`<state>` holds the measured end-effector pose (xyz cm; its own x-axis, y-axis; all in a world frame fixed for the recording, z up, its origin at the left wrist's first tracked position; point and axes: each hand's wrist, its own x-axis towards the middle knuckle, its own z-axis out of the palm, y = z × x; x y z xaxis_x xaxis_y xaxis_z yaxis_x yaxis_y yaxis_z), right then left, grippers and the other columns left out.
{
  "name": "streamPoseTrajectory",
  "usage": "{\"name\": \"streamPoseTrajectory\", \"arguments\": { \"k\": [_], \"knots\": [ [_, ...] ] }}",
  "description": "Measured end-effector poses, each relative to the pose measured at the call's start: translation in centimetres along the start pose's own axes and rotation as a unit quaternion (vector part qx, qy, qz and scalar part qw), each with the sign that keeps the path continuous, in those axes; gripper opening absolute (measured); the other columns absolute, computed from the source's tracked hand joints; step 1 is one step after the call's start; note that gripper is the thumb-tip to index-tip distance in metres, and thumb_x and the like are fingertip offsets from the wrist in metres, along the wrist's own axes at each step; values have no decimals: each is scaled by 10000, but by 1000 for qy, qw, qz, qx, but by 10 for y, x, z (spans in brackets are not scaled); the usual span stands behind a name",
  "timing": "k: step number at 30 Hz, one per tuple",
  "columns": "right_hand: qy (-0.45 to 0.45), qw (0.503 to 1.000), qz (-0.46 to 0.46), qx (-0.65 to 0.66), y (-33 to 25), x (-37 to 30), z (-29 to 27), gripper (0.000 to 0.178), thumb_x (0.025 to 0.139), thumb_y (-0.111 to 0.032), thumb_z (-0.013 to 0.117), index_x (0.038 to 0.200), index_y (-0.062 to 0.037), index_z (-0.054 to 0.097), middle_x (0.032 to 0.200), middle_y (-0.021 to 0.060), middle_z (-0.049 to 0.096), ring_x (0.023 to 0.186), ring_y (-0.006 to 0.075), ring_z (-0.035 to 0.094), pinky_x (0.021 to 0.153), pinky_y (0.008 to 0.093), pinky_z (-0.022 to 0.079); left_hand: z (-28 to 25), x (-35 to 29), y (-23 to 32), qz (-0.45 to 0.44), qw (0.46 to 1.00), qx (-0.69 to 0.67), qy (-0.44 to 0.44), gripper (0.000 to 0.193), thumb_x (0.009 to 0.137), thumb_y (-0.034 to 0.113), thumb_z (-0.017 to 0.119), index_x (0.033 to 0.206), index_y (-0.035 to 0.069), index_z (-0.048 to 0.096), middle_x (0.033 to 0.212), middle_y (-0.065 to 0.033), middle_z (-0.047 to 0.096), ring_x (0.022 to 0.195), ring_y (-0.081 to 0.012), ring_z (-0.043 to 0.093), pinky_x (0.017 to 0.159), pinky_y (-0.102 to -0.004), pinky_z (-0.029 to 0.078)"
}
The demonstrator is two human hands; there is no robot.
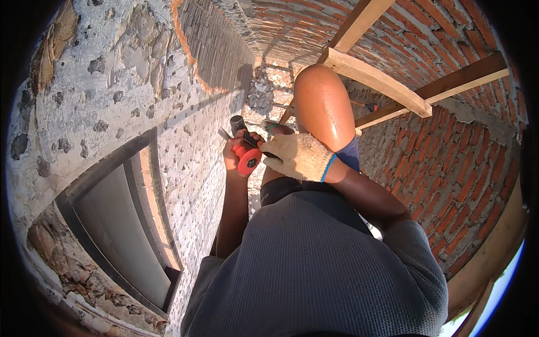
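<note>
My bare left hand (231,154) is closed around a chisel with a red grip and a round red hand guard (249,162). Its grey metal blade (223,133) points toward the plastered wall. Against the same hand lies a dark, round-ended tool (238,122), which looks like a hammer head; its black handle passes under my left fingers. My right hand (300,159), in a cream knit glove with a blue cuff, is curled right beside the red guard. Its fingertips are partly hidden, and I cannot make out what it grips.
A pitted, chipped white wall (191,140) rises on the left, with a dark-framed window (120,208) in it. Wooden beams (379,78) cross at the upper right before a brick wall (443,168). My bent knee (324,106) is just beyond my hands; rubble (264,92) lies farther off.
</note>
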<state>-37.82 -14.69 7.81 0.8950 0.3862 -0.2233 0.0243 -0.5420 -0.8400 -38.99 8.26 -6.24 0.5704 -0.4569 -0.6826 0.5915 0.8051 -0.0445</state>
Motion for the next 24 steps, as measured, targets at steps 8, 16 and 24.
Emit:
{"name": "streamPoseTrajectory", "arguments": {
  "k": [8, 16, 24],
  "knots": [
    [509, 805, 232, -199, 136, -24, -181, 522, 1015, -511, 508, 1264, -79, 658, 1160, 145, 718, 1040, 309, 701, 918, 409, 527, -142, -46, 52, 46, 941, 242, 234, 401, 855, 186, 567, 1195, -22, 517, 857, -204, 618, 794, -337, 660, 771, -488, 581],
    [141, 889, 382, -208, 242, 1, -186, 886, 942, -768, 319, 1064, 7, 731, 1074, 342, 663, 1087, 484, 620, 961, 508, 459, -227, -161, 99, 38, 893, 315, 318, 620, 778, 220, 571, 1352, -2, 499, 785, -133, 613, 690, -268, 635, 663, -428, 564],
    [206, 883, 365, -211, 214, 0, -186, 667, 998, -611, 398, 1074, -34, 724, 1024, 239, 709, 1025, 422, 654, 899, 468, 485, -295, -188, 42, -248, 524, 742, 336, 215, 787, 253, 762, 890, 65, 750, 729, -84, 676, 617, -165, 611, 563, -377, 469]
  ]
}}
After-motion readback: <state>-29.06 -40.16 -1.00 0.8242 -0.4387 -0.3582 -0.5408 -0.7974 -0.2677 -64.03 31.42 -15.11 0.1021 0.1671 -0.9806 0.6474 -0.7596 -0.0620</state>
